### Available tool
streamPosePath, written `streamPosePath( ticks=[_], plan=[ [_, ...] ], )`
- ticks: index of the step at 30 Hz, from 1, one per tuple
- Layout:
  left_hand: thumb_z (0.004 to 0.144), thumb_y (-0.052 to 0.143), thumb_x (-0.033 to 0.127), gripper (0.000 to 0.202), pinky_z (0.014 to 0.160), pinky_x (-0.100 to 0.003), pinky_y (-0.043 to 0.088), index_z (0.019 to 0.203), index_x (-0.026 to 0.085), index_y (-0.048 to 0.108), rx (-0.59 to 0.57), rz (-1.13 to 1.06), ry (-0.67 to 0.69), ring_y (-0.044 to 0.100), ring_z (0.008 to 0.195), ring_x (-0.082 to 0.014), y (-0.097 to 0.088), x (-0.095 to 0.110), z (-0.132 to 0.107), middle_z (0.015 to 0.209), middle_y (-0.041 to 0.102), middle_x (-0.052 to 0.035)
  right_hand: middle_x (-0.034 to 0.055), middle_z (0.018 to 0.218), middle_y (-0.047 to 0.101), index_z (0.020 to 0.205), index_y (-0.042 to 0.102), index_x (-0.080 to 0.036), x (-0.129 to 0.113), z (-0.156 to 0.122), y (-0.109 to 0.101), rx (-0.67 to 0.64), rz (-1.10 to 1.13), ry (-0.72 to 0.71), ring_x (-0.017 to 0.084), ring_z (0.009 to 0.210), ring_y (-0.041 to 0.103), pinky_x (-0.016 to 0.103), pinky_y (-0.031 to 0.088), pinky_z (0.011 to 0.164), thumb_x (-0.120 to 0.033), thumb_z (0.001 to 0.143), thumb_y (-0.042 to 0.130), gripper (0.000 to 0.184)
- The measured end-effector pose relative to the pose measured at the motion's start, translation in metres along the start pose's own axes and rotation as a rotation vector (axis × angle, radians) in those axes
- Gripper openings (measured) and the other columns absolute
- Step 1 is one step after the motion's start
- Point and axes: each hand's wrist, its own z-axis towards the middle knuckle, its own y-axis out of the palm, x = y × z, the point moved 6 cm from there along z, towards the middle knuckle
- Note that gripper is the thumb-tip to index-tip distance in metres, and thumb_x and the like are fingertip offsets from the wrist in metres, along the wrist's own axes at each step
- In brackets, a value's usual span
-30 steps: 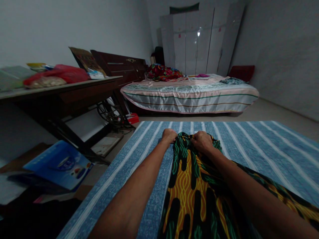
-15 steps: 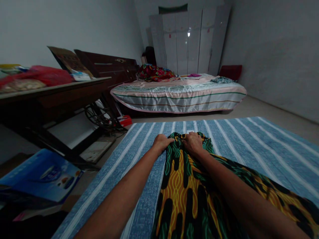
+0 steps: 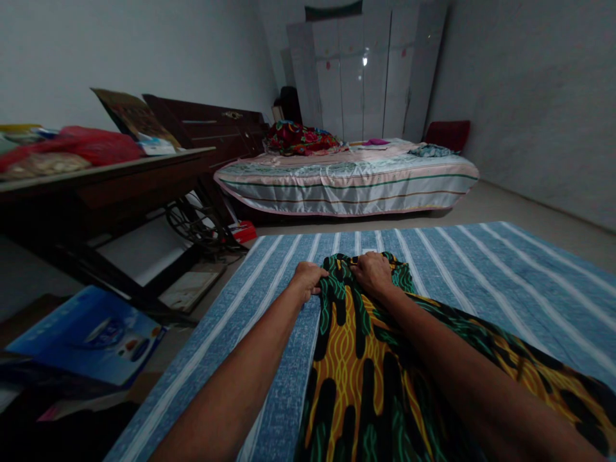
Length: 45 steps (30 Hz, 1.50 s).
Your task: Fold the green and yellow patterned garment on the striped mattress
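Note:
A patterned cloth (image 3: pixel 366 378) in black, green and orange lies along a blue striped sheet (image 3: pixel 481 276) in front of me. Both my arms stretch forward over it. My left hand (image 3: pixel 307 280) grips the cloth's far left edge with its fingers curled. My right hand (image 3: pixel 373 273) is closed on the cloth's far end, bunching it. The two hands sit close together, a little apart.
A dark wooden table (image 3: pixel 96 183) with a red bag (image 3: pixel 91 144) stands at the left, a treadle wheel (image 3: pixel 192 224) beneath it. A blue box (image 3: pixel 91 333) lies at the lower left. A bed (image 3: pixel 346 176) and white wardrobe (image 3: pixel 366 70) are at the back.
My hands have shifted slightly left and nearer together on the cloth's far end. The view has swung a little, so the room sits differently in frame.

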Motion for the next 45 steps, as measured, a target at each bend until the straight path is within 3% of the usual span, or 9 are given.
streamPosePath(
  ticks=[7, 15, 20, 25, 30, 34, 39, 42, 45],
  plan=[
    [0.066, 0.068, 0.016, 0.013, 0.045, -0.022, 0.037, 0.061, 0.015, 0.055, 0.073, 0.189, 0.054, 0.051, 0.045, -0.0141, 0.004, -0.009, 0.009, 0.041, 0.04, 0.0047, 0.0106, 0.104, 0.064, 0.093, 0.067, -0.017, 0.002, -0.001, 0.0, -0.002, 0.013, 0.0, 0.023, 0.103, 0.052, 0.033, 0.033, 0.084, -0.039, 0.09, 0.048, 0.029],
    [0.062, 0.066, 0.009, 0.019, 0.055, -0.023, 0.038, 0.052, 0.017, 0.052, 0.145, 0.37, 0.152, 0.061, 0.066, -0.0194, -0.003, -0.008, 0.014, 0.051, 0.053, -0.0011, 0.0111, 0.102, 0.065, 0.093, 0.068, -0.016, 0.002, -0.001, 0.001, -0.002, 0.009, -0.003, 0.023, 0.1, 0.054, 0.033, 0.033, 0.083, -0.04, 0.092, 0.045, 0.033],
    [0.063, 0.064, 0.01, 0.015, 0.061, -0.024, 0.039, 0.057, 0.018, 0.054, 0.191, 0.393, 0.197, 0.062, 0.075, -0.0196, -0.008, -0.005, 0.008, 0.063, 0.061, -0.0027, 0.0115, 0.103, 0.065, 0.094, 0.068, -0.016, 0.001, -0.001, -0.001, -0.007, -0.001, -0.001, 0.023, 0.099, 0.055, 0.033, 0.033, 0.082, -0.04, 0.093, 0.044, 0.034],
    [0.076, 0.061, 0.024, 0.014, 0.05, -0.022, 0.037, 0.064, 0.018, 0.055, 0.079, 0.312, 0.149, 0.057, 0.048, -0.0142, -0.004, -0.009, -0.001, 0.047, 0.053, 0.0017, 0.0119, 0.101, 0.066, 0.094, 0.068, -0.016, -0.01, -0.011, -0.022, 0.006, 0.0, -0.036, 0.023, 0.099, 0.056, 0.032, 0.033, 0.082, -0.042, 0.095, 0.038, 0.039],
    [0.083, 0.055, 0.039, 0.03, 0.04, -0.019, 0.033, 0.066, 0.015, 0.053, -0.09, 0.18, 0.05, 0.052, 0.04, -0.0095, -0.008, -0.016, -0.031, 0.052, 0.057, 0.0003, 0.0095, 0.098, 0.067, 0.091, 0.067, -0.018, -0.011, -0.04, -0.049, -0.017, 0.006, -0.15, 0.021, 0.094, 0.058, 0.03, 0.034, 0.079, -0.036, 0.092, 0.043, 0.03],
    [0.079, 0.061, 0.033, 0.024, 0.037, -0.018, 0.028, 0.066, 0.014, 0.053, -0.197, 0.131, -0.008, 0.049, 0.038, -0.0075, -0.012, -0.02, -0.06, 0.053, 0.058, 0.001, 0.0084, 0.093, 0.068, 0.088, 0.067, -0.018, 0.023, -0.07, -0.067, -0.048, -0.001, -0.145, 0.02, 0.087, 0.06, 0.028, 0.035, 0.072, -0.031, 0.091, 0.043, 0.028],
    [0.073, 0.065, 0.03, 0.032, 0.035, -0.02, 0.019, 0.051, 0.015, 0.048, -0.24, 0.172, -0.056, 0.036, 0.029, -0.0071, -0.011, -0.024, -0.08, 0.036, 0.045, 0.0032, 0.0105, 0.098, 0.067, 0.098, 0.067, -0.016, 0.099, -0.121, -0.086, -0.098, -0.011, -0.018, 0.023, 0.088, 0.061, 0.03, 0.038, 0.073, -0.034, 0.089, 0.044, 0.03],
    [0.068, 0.069, 0.027, 0.035, 0.036, -0.021, 0.016, 0.046, 0.016, 0.044, -0.23, 0.184, -0.075, 0.029, 0.027, -0.006, -0.007, -0.025, -0.087, 0.031, 0.038, 0.0049, 0.0133, 0.102, 0.065, 0.106, 0.065, -0.015, 0.144, -0.16, -0.089, -0.122, -0.031, 0.061, 0.027, 0.092, 0.061, 0.032, 0.04, 0.073, -0.044, 0.087, 0.046, 0.039],
    [0.064, 0.071, 0.022, 0.032, 0.038, -0.02, 0.016, 0.048, 0.016, 0.044, -0.2, 0.152, -0.068, 0.028, 0.029, -0.005, -0.005, -0.023, -0.094, 0.032, 0.036, 0.0074, 0.012, 0.094, 0.064, 0.1, 0.065, -0.017, 0.169, -0.195, -0.082, -0.164, -0.029, 0.124, 0.026, 0.085, 0.061, 0.031, 0.04, 0.068, -0.052, 0.083, 0.049, 0.042]
  ],
)
